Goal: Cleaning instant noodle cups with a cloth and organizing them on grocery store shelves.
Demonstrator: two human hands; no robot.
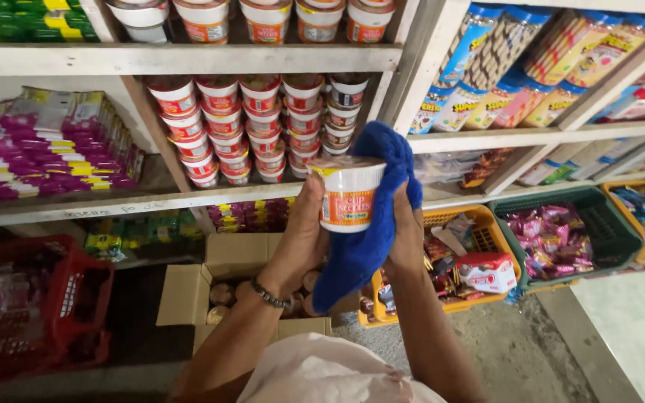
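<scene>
Left hand [301, 224] gripping sealed noodle cup [347, 195]; right hand [406, 233] pressing blue cloth [367, 224] against it; yellow basket [460, 218] holding snack packets.

Bare forearms, dark beaded bracelet [269, 295], perhaps pale shirt [322, 373]
</scene>
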